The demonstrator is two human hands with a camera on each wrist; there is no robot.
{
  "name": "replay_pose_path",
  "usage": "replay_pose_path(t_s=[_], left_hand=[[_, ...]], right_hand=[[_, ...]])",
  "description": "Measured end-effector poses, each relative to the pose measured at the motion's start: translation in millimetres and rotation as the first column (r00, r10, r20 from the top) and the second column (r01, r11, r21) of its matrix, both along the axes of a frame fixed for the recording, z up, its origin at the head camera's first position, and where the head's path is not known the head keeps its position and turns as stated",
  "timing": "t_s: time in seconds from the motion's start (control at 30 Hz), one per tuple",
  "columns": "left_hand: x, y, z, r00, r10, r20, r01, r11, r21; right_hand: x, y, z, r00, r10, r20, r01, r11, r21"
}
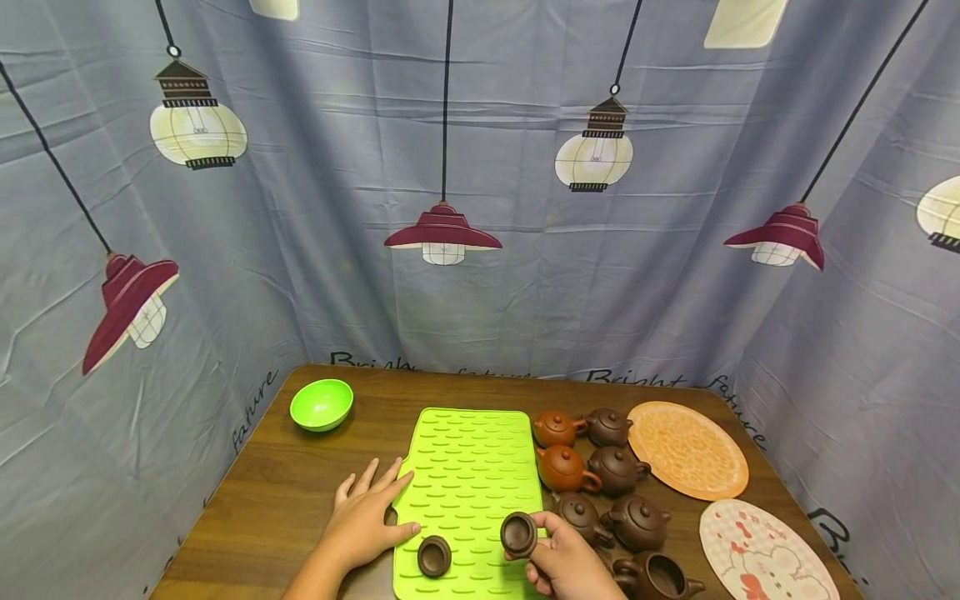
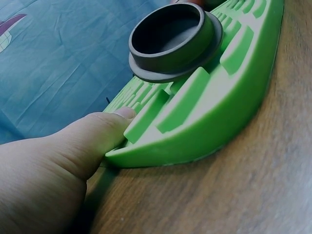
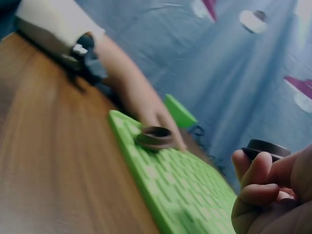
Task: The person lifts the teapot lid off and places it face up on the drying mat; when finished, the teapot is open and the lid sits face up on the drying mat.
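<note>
My right hand (image 1: 568, 557) pinches a dark brown teapot lid (image 1: 518, 534) above the green mat (image 1: 472, 500), its hollow underside showing in the head view. In the right wrist view that lid (image 3: 267, 147) sits between thumb and fingertips. A second dark lid (image 1: 434, 556) lies upside down on the near left part of the mat, rim upward. My left hand (image 1: 367, 521) spreads its fingers along the mat's left edge. Its thumb (image 2: 100, 139) rests at that edge beside the second lid in the left wrist view.
Several brown and reddish clay teapots (image 1: 618, 471) stand right of the mat. A near dark teapot (image 1: 652, 579) has an uncovered top. Beyond them lie an orange round mat (image 1: 688, 450) and a mouse-print mat (image 1: 765, 550). A green bowl (image 1: 322, 405) stands at the table's far left.
</note>
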State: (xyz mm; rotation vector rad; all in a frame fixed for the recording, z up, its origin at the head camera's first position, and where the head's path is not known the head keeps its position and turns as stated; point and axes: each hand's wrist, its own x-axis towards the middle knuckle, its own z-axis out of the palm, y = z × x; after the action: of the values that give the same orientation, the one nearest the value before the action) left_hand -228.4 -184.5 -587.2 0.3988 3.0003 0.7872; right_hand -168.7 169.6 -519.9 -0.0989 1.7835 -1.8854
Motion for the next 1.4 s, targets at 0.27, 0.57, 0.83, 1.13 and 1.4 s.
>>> replay_pose_path(t_s=[0.27,0.57,0.83,1.13,1.4], left_hand=[[-1.5,-0.7,-1.2,1.000,-0.007,0.014,0.007,1.000,0.005],[1.2,-0.7,1.5,1.000,-0.003,0.017,0.002,1.000,0.002],[2.1,0.4,2.7,1.000,-0.003,0.009,0.003,1.000,0.004],[1.1,0.3,3.1,1.000,-0.002,0.006,0.002,1.000,0.004],[0.9,-0.4,1.2,1.000,-0.003,0.004,0.003,1.000,0.003]], right_hand=[[1.9,-24.6,-5.2,0.999,0.008,-0.040,-0.005,0.997,0.078],[3.6,-45.5,-19.4,0.999,-0.021,-0.044,0.033,0.954,0.296],[1.3,-50.6,-23.8,0.998,-0.045,-0.052,0.063,0.912,0.405],[2.6,-50.6,-24.1,0.998,-0.059,0.004,0.052,0.912,0.407],[6.3,-45.4,-25.1,1.000,-0.028,0.010,0.022,0.931,0.364]])
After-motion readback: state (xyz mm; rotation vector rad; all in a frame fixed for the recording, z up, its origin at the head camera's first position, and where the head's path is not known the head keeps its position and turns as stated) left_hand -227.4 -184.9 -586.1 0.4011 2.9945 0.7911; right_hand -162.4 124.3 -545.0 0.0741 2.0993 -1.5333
